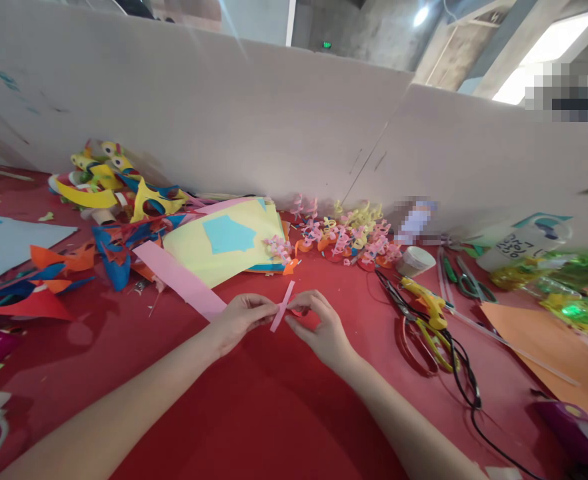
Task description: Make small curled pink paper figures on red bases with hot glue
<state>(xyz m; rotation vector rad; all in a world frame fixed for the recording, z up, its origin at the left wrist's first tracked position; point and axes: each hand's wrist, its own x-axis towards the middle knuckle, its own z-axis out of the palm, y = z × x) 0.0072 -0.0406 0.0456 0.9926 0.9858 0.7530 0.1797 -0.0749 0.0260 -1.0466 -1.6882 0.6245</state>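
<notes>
A short, narrow pink paper strip stands at a slant between my hands, above the red table. My left hand pinches it from the left, thumb and forefinger together at its middle. From the right, my right hand meets the strip's edge with curved forefinger and thumb tips; the other fingers are bent. Behind my left hand lies a longer, wider pink paper strip, its near end hidden by that hand. Just beyond my hands is a small orange paper piece, beside curled pink paper pieces.
Yellow paper sheets lie ahead, with cut paper shapes to the left. Curly paper decorations cluster by the white partition. On the right are scissors, a yellow glue gun with a black cord, and orange paper.
</notes>
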